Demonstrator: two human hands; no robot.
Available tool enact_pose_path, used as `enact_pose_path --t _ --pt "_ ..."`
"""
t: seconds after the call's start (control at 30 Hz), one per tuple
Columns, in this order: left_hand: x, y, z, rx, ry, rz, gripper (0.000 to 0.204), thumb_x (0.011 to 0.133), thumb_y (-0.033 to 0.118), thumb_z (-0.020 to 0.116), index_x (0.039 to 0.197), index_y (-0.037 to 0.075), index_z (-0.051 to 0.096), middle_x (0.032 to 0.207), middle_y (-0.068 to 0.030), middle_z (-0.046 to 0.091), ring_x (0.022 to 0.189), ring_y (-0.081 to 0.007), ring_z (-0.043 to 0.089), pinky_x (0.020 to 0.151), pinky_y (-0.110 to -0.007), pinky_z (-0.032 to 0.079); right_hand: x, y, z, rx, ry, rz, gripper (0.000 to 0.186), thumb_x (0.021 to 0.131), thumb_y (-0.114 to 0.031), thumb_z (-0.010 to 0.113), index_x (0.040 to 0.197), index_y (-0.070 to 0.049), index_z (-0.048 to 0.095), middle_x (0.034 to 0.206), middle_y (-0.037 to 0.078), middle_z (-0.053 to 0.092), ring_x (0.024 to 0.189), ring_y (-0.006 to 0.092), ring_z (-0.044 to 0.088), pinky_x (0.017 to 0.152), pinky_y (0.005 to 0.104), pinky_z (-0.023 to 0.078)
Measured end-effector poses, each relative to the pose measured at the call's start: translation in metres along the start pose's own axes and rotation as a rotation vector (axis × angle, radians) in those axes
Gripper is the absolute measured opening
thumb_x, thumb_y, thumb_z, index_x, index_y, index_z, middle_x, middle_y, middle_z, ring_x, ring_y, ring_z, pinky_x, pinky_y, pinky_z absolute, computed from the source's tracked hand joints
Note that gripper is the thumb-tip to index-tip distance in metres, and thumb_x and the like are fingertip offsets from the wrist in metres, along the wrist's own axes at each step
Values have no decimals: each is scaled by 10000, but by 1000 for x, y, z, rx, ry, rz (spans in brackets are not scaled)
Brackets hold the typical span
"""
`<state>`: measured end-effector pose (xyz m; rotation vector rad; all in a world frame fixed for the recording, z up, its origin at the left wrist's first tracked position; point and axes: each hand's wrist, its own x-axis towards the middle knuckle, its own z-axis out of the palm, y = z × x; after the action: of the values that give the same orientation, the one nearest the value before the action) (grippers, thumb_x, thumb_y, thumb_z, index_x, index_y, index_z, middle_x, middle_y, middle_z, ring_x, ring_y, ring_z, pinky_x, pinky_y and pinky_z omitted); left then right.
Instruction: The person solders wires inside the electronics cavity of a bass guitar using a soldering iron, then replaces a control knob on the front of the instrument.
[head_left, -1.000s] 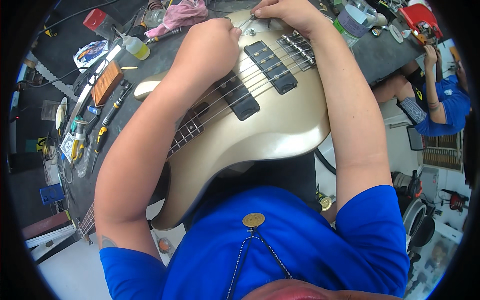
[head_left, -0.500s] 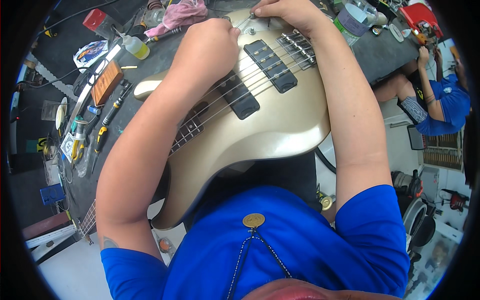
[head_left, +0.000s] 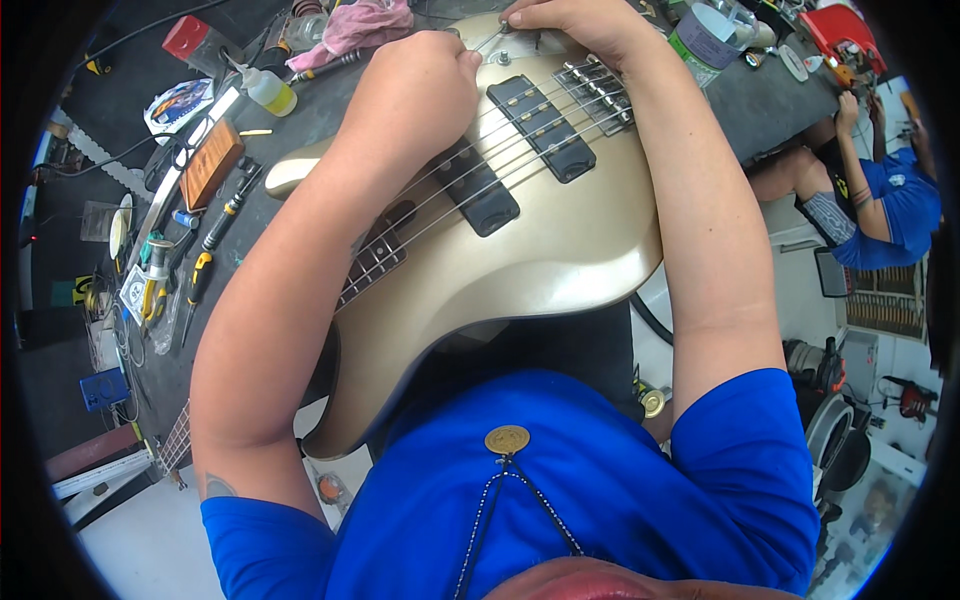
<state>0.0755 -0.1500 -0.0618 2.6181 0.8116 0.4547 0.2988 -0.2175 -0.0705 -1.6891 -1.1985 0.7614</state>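
Note:
A gold electric bass guitar (head_left: 520,265) lies across the bench edge against my body, its neck running down to the left. My left hand (head_left: 425,85) is closed over the upper body, with a thin metal rod (head_left: 488,42) reaching from its fingertips towards a control knob (head_left: 504,29). What the rod's other end looks like is hidden in the fist. At the top edge, my right hand (head_left: 575,25) pinches that knob between thumb and finger. Beside the knob stands a bare metal post (head_left: 503,59). Black pickups (head_left: 541,130) and the bridge (head_left: 597,95) lie under the strings.
On the dark bench (head_left: 310,115) at left lie a dropper bottle (head_left: 270,90), a wooden block (head_left: 211,165), a yellow-black screwdriver (head_left: 201,275) and a pink cloth (head_left: 355,35). A tub (head_left: 708,45) stands at upper right. A co-worker in blue (head_left: 890,200) sits at far right.
My left hand has shifted up very slightly. My right hand stays at the knob, and the bass guitar has barely moved.

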Motion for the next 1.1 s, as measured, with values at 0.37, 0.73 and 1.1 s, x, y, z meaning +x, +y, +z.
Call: enact_pose_path --t 0.37,0.73,1.1 --pt "-1 2 -2 -24 -17 -23 350 1024 267 582 1163 -13 740 966 -241 752 922 -387 727 871 -441 543 -1 1 1 44 1 8 128 878 -94 746 896 27 786 676 53 688 483 105 549 464 279 408" --pt "-9 6 10 100 82 101 258 978 179 585 988 -35 728 906 -257 738 879 -421 723 829 -486 567 1 3 -1 25 -19 6 123 881 -99 751 884 21 778 674 50 682 482 106 541 464 280 407" --pt "-9 2 13 283 111 243 268 1020 187 578 940 -45 685 832 -257 715 831 -425 717 784 -504 563 -2 -7 -2 -13 -35 16 122 873 -96 756 889 23 775 686 59 694 494 110 553 465 285 416"
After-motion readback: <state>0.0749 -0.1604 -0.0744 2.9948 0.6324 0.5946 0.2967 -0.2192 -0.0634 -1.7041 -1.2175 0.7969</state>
